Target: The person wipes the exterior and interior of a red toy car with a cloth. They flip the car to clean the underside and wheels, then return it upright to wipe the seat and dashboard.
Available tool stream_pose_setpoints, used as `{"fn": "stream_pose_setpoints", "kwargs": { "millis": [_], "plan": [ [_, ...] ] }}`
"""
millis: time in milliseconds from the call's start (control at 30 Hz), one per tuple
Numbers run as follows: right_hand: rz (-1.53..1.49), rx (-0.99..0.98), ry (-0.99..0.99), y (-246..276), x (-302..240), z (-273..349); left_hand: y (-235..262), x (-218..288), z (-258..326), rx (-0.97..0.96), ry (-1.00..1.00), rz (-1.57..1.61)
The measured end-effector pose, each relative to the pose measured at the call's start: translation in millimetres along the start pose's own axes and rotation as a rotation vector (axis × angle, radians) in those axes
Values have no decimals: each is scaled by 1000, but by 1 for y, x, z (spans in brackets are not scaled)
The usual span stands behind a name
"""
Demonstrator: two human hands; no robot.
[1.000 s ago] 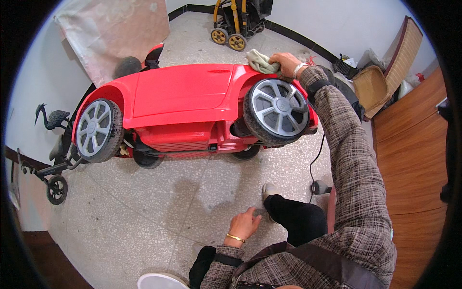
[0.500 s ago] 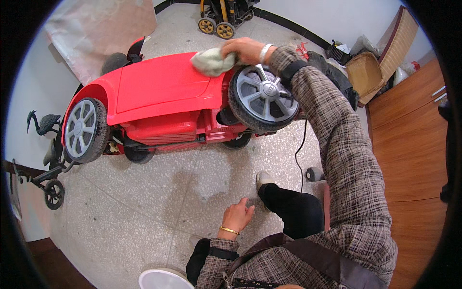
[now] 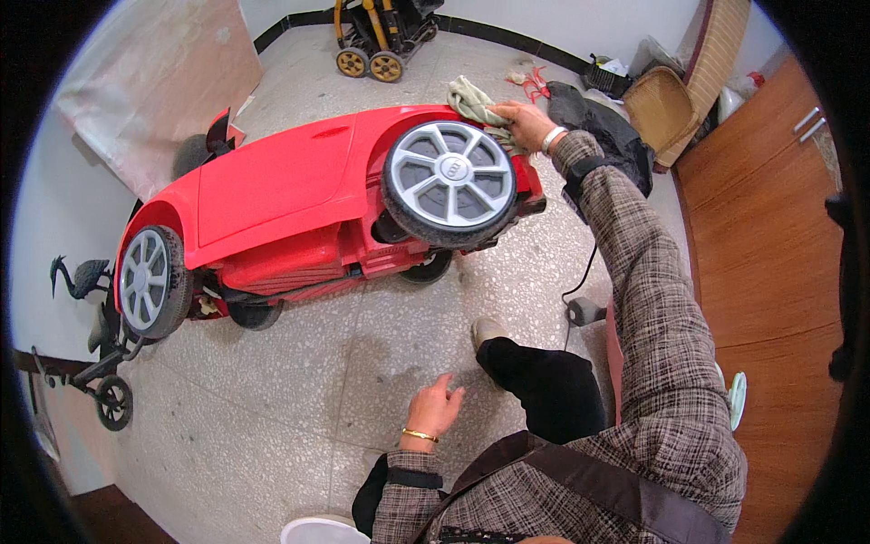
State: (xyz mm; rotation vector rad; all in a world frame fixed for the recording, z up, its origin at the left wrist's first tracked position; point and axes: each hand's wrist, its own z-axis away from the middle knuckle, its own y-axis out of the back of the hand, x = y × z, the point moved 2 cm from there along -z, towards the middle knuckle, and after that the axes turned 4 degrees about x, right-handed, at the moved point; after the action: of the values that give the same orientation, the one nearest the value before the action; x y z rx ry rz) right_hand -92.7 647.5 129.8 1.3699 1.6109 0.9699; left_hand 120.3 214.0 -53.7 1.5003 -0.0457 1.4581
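Head view: rag (image 3: 473, 100) under right hand (image 3: 524, 118) fingers, atop red toy car (image 3: 281, 181).

This looks like a room in a home. The floor (image 3: 272, 399) is speckled stone. A wooden door (image 3: 770, 245) is on the right. A red toy car (image 3: 290, 190) lies on its side, with a stroller (image 3: 381, 36) far off and a basket (image 3: 662, 109) near the door.

Speckled grey floor (image 3: 299, 390) throughout. White wall (image 3: 580, 23) with dark skirting behind floor. Wooden door (image 3: 770, 272) right of floor. Wicker basket (image 3: 662, 109) beside door.
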Motion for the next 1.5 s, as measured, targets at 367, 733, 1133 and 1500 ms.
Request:
{"fn": "stream_pose_setpoints", "kwargs": {
  "millis": [367,733,1133,1500],
  "plan": [
    [-212,113,-187,15,-18,117,-9,-7,5,-24,38,-26],
    [-387,143,-444,5,-34,119,24,-19,16,364,48,134],
    [-221,368,-437,-3,-50,124,216,25,-76,701,149,1018],
    [-235,446,-370,6,-59,130,270,-8,-124,916,77,1397]
  ]
}}
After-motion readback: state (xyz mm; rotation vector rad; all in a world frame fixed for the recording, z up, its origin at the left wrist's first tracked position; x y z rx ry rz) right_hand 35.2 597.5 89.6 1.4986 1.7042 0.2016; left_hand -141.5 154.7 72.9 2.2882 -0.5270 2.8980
